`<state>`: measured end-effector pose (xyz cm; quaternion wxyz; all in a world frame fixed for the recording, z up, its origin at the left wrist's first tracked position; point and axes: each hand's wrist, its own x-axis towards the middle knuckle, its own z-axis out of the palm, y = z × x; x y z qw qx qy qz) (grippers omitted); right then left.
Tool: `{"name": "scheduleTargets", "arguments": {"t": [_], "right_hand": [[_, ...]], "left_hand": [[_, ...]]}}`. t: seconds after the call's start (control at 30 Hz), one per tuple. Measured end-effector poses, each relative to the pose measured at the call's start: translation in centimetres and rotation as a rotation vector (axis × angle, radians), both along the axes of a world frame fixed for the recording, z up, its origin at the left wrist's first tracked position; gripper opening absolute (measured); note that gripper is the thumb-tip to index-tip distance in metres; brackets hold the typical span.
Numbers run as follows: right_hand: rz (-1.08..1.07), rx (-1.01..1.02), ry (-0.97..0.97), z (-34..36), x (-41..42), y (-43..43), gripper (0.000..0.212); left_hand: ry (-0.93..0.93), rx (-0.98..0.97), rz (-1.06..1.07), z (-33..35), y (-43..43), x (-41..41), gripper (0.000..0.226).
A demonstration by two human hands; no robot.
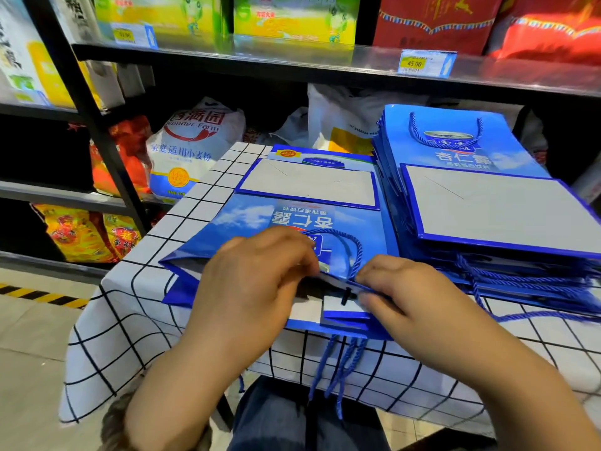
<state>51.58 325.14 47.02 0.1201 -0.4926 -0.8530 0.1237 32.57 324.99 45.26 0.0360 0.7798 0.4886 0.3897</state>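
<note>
Head view. Bench (130, 320) under a white cloth with black grid, set against black shop shelves (227, 56) of boxed goods. Flour sack (192, 148) on a lower shelf, striped tape (42, 296) on the floor. Blue bag (292, 219) lies flat at the bench's near edge, mouth toward the person. Left hand (257, 281) grips the mouth's upper rim, fingers curled. Right hand (400, 294) pinches the rim beside the cord handle (354, 252). Stack of like bags (487, 206) lies just to the right, cut off by the frame. Bag interior dark; left fingertips hidden.
</note>
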Motion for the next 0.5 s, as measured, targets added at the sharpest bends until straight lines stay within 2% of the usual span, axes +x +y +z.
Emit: {"name": "scheduleTargets", "arguments": {"t": [0.1,0.23,0.3,0.5], "right_hand": [[-0.019,0.017,-0.027,0.0,-0.3,0.0,0.015],[-0.053,0.034,-0.052,-0.1,-0.5,-0.2,0.018],[-0.077,0.054,-0.091,-0.1,-0.7,-0.2,0.024],[-0.098,0.108,-0.068,-0.9,-0.7,-0.2,0.027]], "left_hand": [[0.062,0.030,0.056,-0.6,-1.1,1.2,0.020],[0.207,-0.106,0.222,-1.5,-2.1,3.4,0.032],[0.223,-0.122,0.283,-1.7,-1.9,4.2,0.035],[0.266,-0.124,0.309,-1.9,-1.2,4.6,0.037]]}}
